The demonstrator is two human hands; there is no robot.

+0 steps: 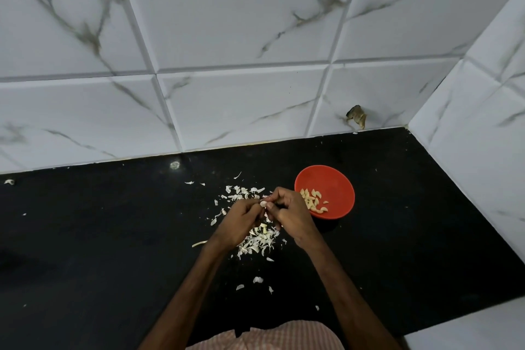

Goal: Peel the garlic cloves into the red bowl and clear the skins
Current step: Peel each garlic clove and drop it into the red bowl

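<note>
— Peeling that garlic clove (263,203) over the heap, are you? Both hands look busy with it.

— Yes. The left hand (241,221) is curled round the clove with the fingertips pinched on it, and the right hand (289,214) is closed in just beside it, thumb and forefinger nipping at what seems to be the loose skin. Neither hand is spread; both are narrow and working the same small thing above the black countertop (113,236).

— How would you do this bit well?

— I'd keep the left grip firm but not crushing, so the clove does not slip, and let the right fingertips catch the papery edge at the tip and draw it off in one strip. Turning the clove a little between pulls should free the rest.

— And where does it go after?

— Into the red bowl (338,179), which sits just to the right of the hands and already holds a small cluster of peeled cloves (312,199). It's near, so only a short reach is needed.

— The mess?

— The garlic skins (258,241) lie scattered under and behind the hands, with a few stray flakes nearer the person. Dropping each skin onto that same pile should make clearing easier. I cannot tell whether any unpeeled cloves are left among the scraps.
</note>
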